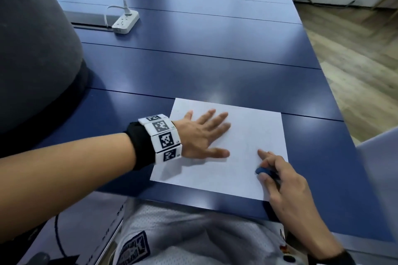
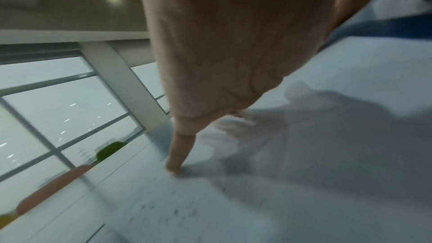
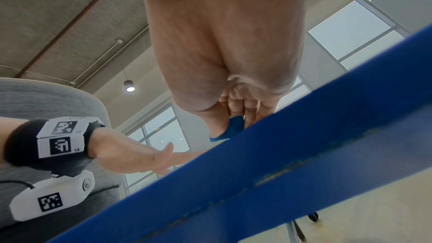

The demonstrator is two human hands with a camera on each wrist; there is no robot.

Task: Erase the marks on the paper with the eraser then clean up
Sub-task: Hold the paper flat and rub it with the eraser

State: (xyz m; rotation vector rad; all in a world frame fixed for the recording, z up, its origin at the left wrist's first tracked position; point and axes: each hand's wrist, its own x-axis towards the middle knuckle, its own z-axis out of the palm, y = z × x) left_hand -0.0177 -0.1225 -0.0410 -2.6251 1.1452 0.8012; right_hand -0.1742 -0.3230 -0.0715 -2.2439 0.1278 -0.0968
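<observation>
While left hand [image 1: 200,135] presses paper [image 1: 247,135] flat, right hand [image 1: 280,178] pinches eraser [image 1: 261,171] near table [image 1: 193,60] edge

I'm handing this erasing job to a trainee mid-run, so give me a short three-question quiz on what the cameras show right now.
1. True or false: the left hand lies flat with spread fingers on the paper.
2. What does the right hand hold? A) a pencil B) a blue eraser C) nothing
3. Fill in: the white power strip lies at the far ____ of the blue table.

Key
1. True; it pins the sheet's left part.
2. B; the eraser is pinched between thumb and fingers at the sheet's near right part.
3. Left, with a white plug in it.
</observation>
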